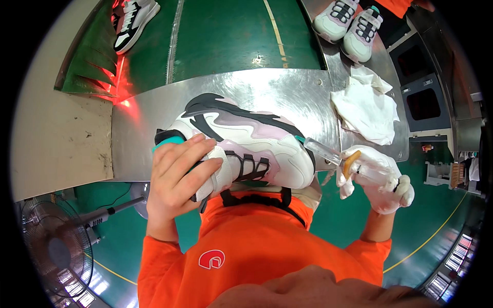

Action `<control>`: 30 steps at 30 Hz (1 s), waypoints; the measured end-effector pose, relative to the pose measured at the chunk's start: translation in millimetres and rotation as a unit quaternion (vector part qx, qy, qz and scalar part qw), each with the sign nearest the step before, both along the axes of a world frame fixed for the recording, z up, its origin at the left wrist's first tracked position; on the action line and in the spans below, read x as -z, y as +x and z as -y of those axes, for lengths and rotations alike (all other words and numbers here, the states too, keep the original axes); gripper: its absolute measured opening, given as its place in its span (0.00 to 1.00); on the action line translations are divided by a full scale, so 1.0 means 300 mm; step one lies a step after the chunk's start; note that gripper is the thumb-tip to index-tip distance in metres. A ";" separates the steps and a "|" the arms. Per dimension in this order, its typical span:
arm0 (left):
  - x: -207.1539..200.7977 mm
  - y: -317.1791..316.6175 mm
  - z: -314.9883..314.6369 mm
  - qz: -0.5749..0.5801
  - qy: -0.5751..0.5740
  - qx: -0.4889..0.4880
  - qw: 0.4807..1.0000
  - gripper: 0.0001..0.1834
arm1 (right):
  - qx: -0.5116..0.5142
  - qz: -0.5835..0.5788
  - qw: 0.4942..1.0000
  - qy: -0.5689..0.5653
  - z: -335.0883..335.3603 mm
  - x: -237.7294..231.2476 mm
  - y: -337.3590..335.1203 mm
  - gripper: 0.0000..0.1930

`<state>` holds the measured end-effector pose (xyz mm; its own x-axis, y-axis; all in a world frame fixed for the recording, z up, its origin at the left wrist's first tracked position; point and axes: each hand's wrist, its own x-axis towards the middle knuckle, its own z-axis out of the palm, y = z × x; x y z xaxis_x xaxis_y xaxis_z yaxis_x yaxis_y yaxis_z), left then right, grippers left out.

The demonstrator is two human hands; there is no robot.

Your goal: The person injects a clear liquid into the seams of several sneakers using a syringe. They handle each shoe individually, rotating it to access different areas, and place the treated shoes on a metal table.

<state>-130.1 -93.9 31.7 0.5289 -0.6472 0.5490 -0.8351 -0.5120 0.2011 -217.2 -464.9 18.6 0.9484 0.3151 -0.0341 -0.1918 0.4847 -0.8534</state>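
A white sneaker [246, 138] with lilac and black panels lies tilted on its side in front of me, its sole edge away from me. My bare left hand [182, 172] is wrapped round its collar and tongue, where a teal lining shows. My right hand [377, 179], in a white glove, is closed on a clear plastic tube-like tool [323, 150]. The tool's narrow end is at the sneaker's toe, by a teal spot on the sole edge; whether it touches, I cannot tell. A yellow-brown piece [350, 163] sits at the gloved fingers.
Under the sneaker is a metal ledge [149, 131], with a green conveyor belt [221, 41] beyond. A black-and-white sneaker [134, 25] rides the belt by red light. At right are a white cloth [367, 108] and two similar sneakers [349, 28]. A fan [59, 249] stands lower left.
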 end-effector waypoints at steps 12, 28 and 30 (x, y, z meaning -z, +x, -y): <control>0.039 -0.128 0.075 0.064 0.038 -0.073 0.995 0.22 | 0.114 -0.009 0.993 -0.004 -0.001 0.074 -0.060 0.60; 0.061 -0.222 0.127 0.086 0.087 -0.119 0.985 0.32 | 0.255 -0.122 0.959 -0.007 -0.083 0.111 -0.187 0.58; 0.069 -0.227 0.122 0.089 0.084 -0.119 0.985 0.32 | 0.281 -0.127 0.951 0.007 -0.115 0.075 -0.198 0.58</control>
<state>-198.1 -130.6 11.1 0.5824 -0.6052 0.5427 -0.7011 -0.7119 -0.0414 -276.8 -430.3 -4.1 0.9293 -0.2363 -0.2837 -0.0984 0.5822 -0.8071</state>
